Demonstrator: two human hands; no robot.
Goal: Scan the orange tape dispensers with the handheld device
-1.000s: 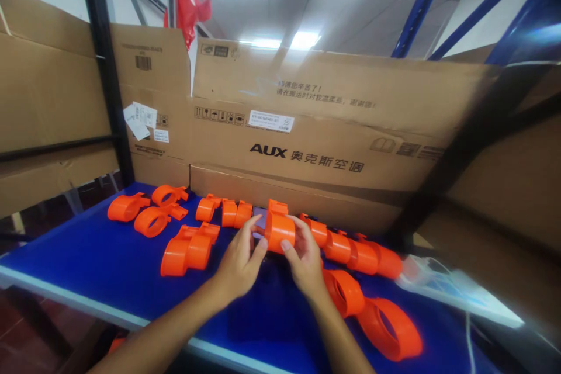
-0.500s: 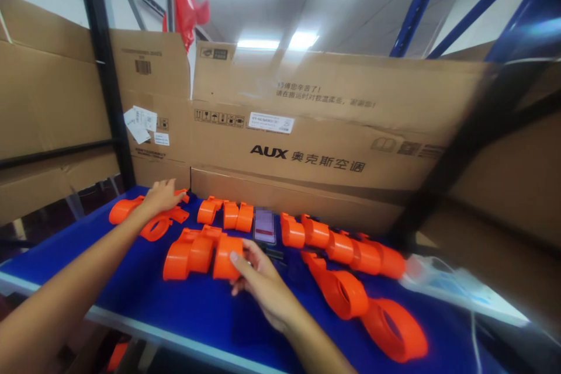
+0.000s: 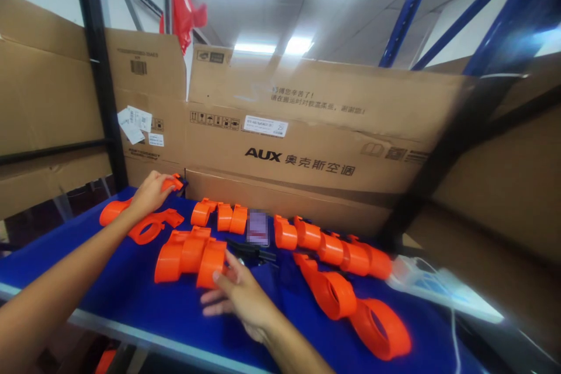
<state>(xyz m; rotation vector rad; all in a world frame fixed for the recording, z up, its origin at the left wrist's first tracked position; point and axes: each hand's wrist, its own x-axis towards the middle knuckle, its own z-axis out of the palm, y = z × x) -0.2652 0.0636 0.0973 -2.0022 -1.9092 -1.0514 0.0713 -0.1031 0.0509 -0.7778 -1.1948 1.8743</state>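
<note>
My left hand (image 3: 148, 193) reaches to the far left back of the blue table (image 3: 109, 292) and closes on an orange ring part (image 3: 174, 182). Two more orange ring parts (image 3: 144, 227) lie just below that hand. My right hand (image 3: 239, 297) rests near the table's middle with fingers spread. Its thumb touches the end piece (image 3: 213, 263) of a short row of orange cylinders (image 3: 182, 252).
Small orange cylinders (image 3: 219, 216) and a longer row (image 3: 333, 246) lie along the back, with a phone (image 3: 258, 228) between them. Large orange rings (image 3: 379, 327) lie at the right. AUX cardboard boxes (image 3: 307, 158) wall the back. A white power strip (image 3: 438, 286) sits far right.
The orange cylinder I held in both hands now lies at the end of the short row. My left hand reached to the far left and took hold of a ring part.
</note>
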